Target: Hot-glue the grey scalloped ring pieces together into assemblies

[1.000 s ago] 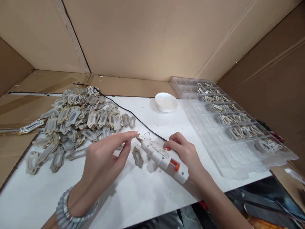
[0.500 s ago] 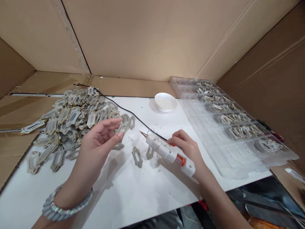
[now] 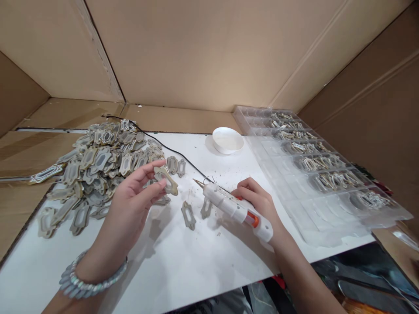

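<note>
Between the thumb and fingers of my left hand (image 3: 139, 194) is a small ornate frame-shaped piece (image 3: 166, 181), greyish tan with an elongated opening. My right hand (image 3: 257, 203) grips a white hot glue gun (image 3: 234, 205) with an orange-red part in its body. Its copper-coloured nozzle points left toward the held piece, apart from it. Two loose pieces, one nearer (image 3: 188, 215) and one partly behind the gun (image 3: 206, 208), lie on the white board below the nozzle. Several more lie just beyond my left fingers.
A big heap of similar frame pieces (image 3: 98, 161) covers the left of the white board (image 3: 196, 270). The gun's black cord (image 3: 173, 150) runs to the back left. A white bowl (image 3: 228, 140) stands at the back. Clear compartment trays (image 3: 288, 192) with metallic pieces line the right, with cardboard walls around.
My left hand has turned the held piece, so its face and opening now show more plainly. The glue gun has shifted slightly right and stays in my right hand.
</note>
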Demonstrator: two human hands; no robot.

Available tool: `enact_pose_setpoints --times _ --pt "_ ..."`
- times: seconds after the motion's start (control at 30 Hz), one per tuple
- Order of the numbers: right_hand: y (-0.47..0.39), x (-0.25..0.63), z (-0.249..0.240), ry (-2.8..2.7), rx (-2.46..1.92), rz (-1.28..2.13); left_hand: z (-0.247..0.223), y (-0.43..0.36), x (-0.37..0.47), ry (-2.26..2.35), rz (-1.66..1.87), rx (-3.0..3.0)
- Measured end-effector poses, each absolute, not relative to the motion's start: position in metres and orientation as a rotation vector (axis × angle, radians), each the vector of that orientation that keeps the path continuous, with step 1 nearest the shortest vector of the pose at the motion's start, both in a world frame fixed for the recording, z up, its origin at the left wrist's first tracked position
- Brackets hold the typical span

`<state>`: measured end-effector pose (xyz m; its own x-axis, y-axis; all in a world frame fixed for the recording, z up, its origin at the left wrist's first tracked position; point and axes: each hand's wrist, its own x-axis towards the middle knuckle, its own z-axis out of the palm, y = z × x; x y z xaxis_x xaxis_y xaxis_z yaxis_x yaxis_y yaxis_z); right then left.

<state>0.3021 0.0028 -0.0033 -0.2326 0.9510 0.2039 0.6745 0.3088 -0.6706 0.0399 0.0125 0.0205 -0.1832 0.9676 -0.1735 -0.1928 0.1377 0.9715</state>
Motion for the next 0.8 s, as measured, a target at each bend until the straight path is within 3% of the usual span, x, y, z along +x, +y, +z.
enact_pose_setpoints --times 0.8 --pt "0.000 0.294 -0.004 -1.995 -1.271 0.813 0.027 -0.001 0.050 1.426 1.321 1.240"
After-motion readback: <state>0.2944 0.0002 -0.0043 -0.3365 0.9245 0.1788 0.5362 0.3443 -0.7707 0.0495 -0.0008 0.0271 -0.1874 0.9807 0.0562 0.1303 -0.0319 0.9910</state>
